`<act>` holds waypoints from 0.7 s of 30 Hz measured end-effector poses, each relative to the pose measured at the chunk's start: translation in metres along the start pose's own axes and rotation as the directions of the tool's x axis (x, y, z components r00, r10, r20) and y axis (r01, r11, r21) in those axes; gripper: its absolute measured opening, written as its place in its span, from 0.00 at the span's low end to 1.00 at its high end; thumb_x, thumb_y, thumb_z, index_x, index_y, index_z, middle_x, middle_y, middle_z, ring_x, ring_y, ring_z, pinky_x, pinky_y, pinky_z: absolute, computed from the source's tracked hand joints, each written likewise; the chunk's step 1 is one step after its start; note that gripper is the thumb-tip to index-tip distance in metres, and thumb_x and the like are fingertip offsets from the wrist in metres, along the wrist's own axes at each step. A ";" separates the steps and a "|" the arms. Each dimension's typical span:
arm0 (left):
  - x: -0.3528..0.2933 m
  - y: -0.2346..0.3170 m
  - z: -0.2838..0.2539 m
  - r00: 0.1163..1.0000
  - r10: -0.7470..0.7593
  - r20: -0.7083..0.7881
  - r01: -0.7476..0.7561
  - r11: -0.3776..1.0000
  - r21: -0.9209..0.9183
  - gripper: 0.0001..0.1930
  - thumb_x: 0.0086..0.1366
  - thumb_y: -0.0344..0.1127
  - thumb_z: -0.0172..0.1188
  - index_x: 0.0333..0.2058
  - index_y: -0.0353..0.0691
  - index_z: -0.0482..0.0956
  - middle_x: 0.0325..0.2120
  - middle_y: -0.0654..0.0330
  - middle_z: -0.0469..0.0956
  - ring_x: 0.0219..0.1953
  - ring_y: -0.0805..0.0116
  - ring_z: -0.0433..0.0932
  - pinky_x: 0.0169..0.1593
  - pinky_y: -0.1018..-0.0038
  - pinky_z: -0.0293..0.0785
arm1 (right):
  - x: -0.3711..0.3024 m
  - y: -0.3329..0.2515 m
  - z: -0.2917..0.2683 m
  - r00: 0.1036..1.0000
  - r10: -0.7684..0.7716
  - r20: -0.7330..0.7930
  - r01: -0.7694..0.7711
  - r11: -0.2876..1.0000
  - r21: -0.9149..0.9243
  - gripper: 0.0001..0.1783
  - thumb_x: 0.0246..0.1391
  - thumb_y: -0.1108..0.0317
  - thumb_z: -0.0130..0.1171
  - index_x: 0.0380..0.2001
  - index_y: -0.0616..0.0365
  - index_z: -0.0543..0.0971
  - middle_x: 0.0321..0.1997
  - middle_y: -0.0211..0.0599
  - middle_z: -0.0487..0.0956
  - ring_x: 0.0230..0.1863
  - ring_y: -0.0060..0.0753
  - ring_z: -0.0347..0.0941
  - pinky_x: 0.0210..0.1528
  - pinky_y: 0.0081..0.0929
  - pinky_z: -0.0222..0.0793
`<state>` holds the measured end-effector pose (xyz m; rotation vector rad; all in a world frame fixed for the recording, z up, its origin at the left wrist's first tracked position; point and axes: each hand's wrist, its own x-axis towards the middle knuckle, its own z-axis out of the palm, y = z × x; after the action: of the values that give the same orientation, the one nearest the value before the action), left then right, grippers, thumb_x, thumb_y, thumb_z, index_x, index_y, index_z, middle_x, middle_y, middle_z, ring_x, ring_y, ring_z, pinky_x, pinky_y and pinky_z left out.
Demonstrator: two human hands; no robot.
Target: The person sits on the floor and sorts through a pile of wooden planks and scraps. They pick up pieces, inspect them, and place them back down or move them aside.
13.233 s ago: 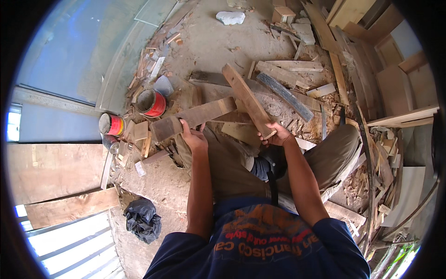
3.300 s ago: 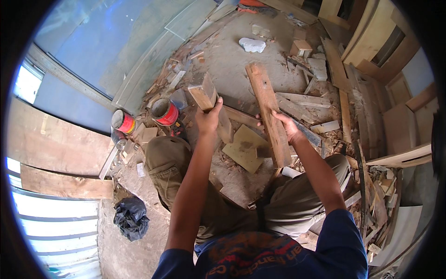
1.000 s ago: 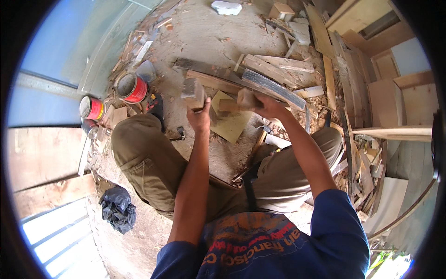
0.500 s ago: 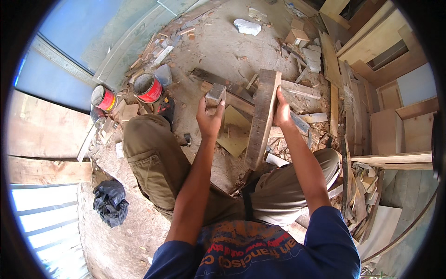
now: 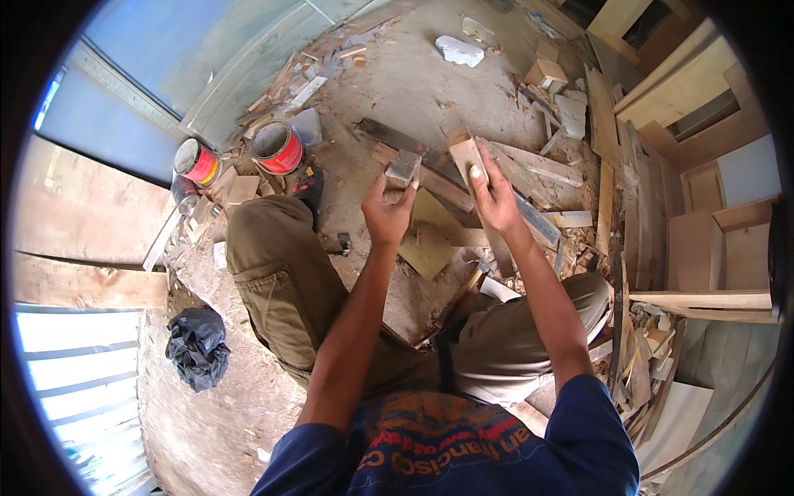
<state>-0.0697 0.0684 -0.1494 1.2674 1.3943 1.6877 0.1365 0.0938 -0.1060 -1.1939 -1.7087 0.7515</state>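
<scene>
My left hand [image 5: 387, 217] grips a small grey rectangular block [image 5: 403, 168] between thumb and fingers. To its right, my right hand [image 5: 499, 205] is closed around a wooden plank [image 5: 465, 154], with the thumb along its narrow face. The plank stands nearly edge-on to me, and part of it is hidden behind the hand. Block and plank are apart. Beneath both hands a thin yellowish board [image 5: 432, 252] lies on the floor, beside a crossing wooden beam [image 5: 451, 192].
Two red paint cans [image 5: 277, 149] stand at the left near a blue panel. A crumpled black plastic bag [image 5: 198, 349] lies lower left. Wood scraps litter the floor around my legs. Wooden cabinet frames [image 5: 691, 240] line the right side. A white lump [image 5: 460, 51] lies far ahead.
The plank has turned in my right hand from showing its broad face to showing its narrow edge. My left hand still holds the block; the whole view has shifted slightly.
</scene>
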 end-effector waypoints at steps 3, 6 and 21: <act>0.003 -0.003 0.003 0.994 0.102 -0.049 -0.105 0.993 -0.055 0.25 0.56 0.27 0.70 0.53 0.31 0.76 0.40 0.55 0.83 0.42 0.72 0.80 0.48 0.74 0.75 | 0.009 -0.039 -0.010 0.997 -0.018 0.076 0.035 0.970 -0.240 0.35 0.62 0.49 0.58 0.69 0.41 0.63 0.47 0.56 0.74 0.49 0.54 0.73 0.55 0.44 0.69; 0.002 0.002 0.010 0.994 0.083 -0.072 -0.083 0.997 0.007 0.25 0.56 0.27 0.71 0.53 0.32 0.76 0.40 0.54 0.84 0.42 0.70 0.81 0.48 0.73 0.76 | 0.017 -0.056 -0.010 0.990 -0.126 0.069 0.142 0.936 -0.322 0.37 0.57 0.50 0.63 0.69 0.35 0.65 0.45 0.58 0.73 0.44 0.60 0.74 0.48 0.47 0.72; 0.017 -0.003 -0.022 0.953 -0.196 0.230 0.156 0.971 0.181 0.38 0.51 0.28 0.74 0.62 0.37 0.68 0.49 0.53 0.80 0.52 0.65 0.78 0.52 0.70 0.75 | 0.039 -0.067 0.030 0.906 -0.147 0.397 0.406 0.572 -0.713 0.37 0.55 0.41 0.59 0.67 0.26 0.65 0.42 0.52 0.72 0.46 0.54 0.75 0.50 0.50 0.72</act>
<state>-0.0969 0.0761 -0.1469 1.3452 1.4661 1.2720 0.0776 0.1073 -0.0488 -1.3434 -2.5557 -0.0981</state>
